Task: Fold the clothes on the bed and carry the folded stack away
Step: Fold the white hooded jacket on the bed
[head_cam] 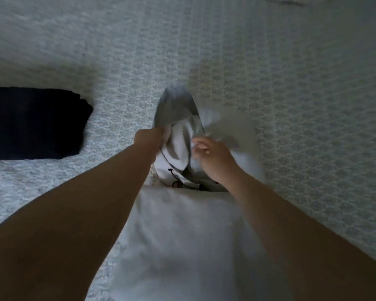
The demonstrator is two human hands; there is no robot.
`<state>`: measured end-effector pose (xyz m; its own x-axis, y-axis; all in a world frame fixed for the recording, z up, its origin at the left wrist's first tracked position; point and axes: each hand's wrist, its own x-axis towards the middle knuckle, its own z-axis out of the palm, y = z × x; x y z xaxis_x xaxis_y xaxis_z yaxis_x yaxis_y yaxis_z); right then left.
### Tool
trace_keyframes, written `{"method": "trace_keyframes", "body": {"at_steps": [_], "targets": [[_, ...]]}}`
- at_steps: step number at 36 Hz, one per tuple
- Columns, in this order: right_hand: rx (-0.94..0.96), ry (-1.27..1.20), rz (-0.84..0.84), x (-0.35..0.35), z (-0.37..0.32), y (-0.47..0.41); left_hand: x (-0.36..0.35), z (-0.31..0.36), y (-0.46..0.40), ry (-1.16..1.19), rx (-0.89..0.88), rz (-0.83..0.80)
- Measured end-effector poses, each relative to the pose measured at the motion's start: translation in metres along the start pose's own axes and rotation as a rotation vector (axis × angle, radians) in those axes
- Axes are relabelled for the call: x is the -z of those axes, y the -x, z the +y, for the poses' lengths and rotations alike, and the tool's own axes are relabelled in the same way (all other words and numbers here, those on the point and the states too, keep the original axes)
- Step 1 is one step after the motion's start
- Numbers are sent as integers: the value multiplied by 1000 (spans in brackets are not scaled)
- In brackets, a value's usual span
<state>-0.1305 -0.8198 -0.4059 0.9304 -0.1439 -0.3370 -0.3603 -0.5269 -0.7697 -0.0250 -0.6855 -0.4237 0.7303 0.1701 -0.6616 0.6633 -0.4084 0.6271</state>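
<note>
At the far left, a dark navy folded garment (34,123) lies flat on the bed (291,94), whose cover is a pale quilted fabric with a small repeating pattern. It sits well apart from the hands.

Moving right, the left forearm reaches forward from the lower left, and the left hand (148,135) has its fingers curled into the near left edge of a light grey garment (178,131), gripping the cloth. The garment is bunched and lifted between the two hands, its upper part rising in a rounded, hood-like fold above the left hand. A dark drawstring (176,179) with a knotted end hangs at its lower part, just above the person's white top (182,235), which fills the bottom centre of the view.

To the right of the bunched cloth, the right hand (213,155) is blurred; its fingers (201,146) look bent against the garment's right side, but whether they pinch the fabric cannot be told. At the top right edge, a sliver of something pale (287,1) lies on the bed, too cropped to name.
</note>
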Motion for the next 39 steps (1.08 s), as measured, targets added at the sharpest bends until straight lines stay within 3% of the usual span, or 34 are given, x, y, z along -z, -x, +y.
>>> {"method": "trace_keyframes", "body": {"at_steps": [2, 5, 9, 11, 13, 16, 19, 21, 23, 24, 25, 27, 29, 32, 34, 36, 39], "targets": [[-94, -128, -105, -2, -8, -15, 0, 7, 3, -17, -105, 19], [-173, -235, -233, -1, -13, -26, -2, 18, 22, -95, -432, 115], [-65, -61, -137, -1, -18, -37, -1, 12, 45, -157, -890, 140], [-23, 151, -215, -8, -17, -30, -2, 4, 47, -251, -1009, 135], [139, 415, -170, -12, -9, -15, -5, -6, 44, -372, -975, 144], [166, 674, 167, -3, 6, 7, -11, -17, 41, -589, -899, 181], [160, 976, 161, 27, 20, 21, -9, -13, 42, -751, -965, 186], [41, 1068, 173, 54, 34, 24, -1, -3, 43, -730, -1028, 257], [53, 1137, 310, 79, 41, 27, 11, 5, 44, -576, -1013, 371], [35, 1186, 289, 88, 40, 32, 16, 4, 42, -507, -990, 392], [83, 1195, 304, 94, 42, 36, 22, 1, 40, -500, -990, 364], [327, 1264, 295, 103, 53, 45, 31, -12, 36, -797, -1137, 273], [445, 1376, 94, 104, 60, 59, 36, -29, 28, -1128, -1232, 166], [449, 1336, -196, 109, 74, 70, 44, -45, 15, -1558, -1038, -120], [456, 1374, -316, 108, 71, 73, 46, -48, 6, -1602, -824, -221], [585, 1272, -242, 107, 63, 73, 40, -41, 7, -1577, -718, -271], [652, 1075, -4, 103, 49, 68, 24, -28, 17, -1462, -893, -235]]}}
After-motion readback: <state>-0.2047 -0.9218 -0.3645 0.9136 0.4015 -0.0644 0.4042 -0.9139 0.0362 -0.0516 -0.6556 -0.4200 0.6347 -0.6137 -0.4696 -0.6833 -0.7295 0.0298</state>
